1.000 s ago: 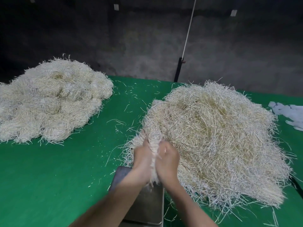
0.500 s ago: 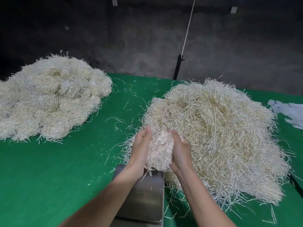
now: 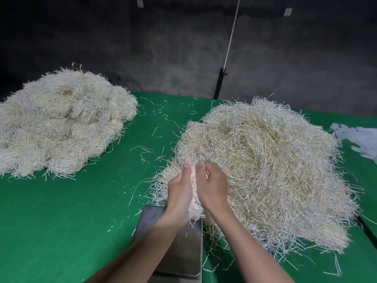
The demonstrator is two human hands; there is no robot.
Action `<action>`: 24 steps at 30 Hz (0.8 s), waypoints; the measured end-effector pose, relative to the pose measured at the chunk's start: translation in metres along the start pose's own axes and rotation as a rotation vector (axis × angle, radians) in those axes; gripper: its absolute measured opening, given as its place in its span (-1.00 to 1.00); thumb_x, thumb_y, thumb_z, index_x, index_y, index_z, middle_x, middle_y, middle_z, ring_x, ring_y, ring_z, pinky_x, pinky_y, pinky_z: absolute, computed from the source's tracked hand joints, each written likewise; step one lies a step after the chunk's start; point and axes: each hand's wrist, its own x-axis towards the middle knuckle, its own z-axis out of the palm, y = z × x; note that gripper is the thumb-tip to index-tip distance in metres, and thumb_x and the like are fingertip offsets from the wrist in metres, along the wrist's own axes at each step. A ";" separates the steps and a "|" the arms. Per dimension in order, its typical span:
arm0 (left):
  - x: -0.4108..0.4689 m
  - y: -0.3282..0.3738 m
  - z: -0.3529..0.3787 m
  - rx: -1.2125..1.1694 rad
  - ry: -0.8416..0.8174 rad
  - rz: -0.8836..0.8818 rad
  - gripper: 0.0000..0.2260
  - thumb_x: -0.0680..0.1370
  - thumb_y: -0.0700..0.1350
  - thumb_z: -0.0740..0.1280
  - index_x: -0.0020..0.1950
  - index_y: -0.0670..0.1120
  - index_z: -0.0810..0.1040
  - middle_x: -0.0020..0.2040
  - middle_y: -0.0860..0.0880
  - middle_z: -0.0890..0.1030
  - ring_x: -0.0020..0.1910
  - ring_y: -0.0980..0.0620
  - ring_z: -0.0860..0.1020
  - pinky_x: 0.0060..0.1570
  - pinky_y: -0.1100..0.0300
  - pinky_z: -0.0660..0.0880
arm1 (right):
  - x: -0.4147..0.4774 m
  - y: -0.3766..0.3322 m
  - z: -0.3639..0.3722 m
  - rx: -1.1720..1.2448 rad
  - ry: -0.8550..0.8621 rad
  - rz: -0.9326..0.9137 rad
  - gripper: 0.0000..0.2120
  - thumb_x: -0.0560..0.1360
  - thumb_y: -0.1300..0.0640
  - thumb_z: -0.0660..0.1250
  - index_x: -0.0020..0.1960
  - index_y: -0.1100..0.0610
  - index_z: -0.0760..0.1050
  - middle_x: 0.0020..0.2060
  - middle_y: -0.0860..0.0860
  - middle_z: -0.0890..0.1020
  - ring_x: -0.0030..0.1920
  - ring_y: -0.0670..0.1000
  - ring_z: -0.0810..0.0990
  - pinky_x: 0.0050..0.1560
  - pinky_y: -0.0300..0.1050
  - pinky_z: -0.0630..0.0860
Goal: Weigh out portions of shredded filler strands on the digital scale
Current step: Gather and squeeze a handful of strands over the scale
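Observation:
My left hand (image 3: 179, 190) and my right hand (image 3: 213, 188) squeeze a bundle of pale shredded strands (image 3: 194, 203) between them, above the far end of the metal scale platform (image 3: 179, 250). The bundle's lower end pokes out below my palms, over the platform. A large loose heap of strands (image 3: 269, 166) lies just right of and behind my hands. The scale's display is out of view.
A second pile of bundled strands (image 3: 61, 123) sits at the far left of the green table (image 3: 61, 221). White paper strips (image 3: 359, 139) lie at the right edge. A dark pole (image 3: 219, 84) stands behind the table. Stray strands litter the cloth.
Half a second ago my hands were spread around a wider clump; now they have pressed together and the bundle is narrower.

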 end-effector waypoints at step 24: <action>0.003 0.006 -0.009 -0.049 -0.205 -0.213 -0.49 0.51 0.35 0.10 0.35 0.12 0.40 0.21 0.09 0.53 0.12 0.01 0.58 0.01 0.06 0.54 | -0.007 0.002 -0.005 0.294 -0.026 0.326 -0.42 0.54 -0.24 0.10 0.38 0.15 0.33 0.20 -0.01 0.49 0.18 -0.02 0.47 0.18 -0.10 0.44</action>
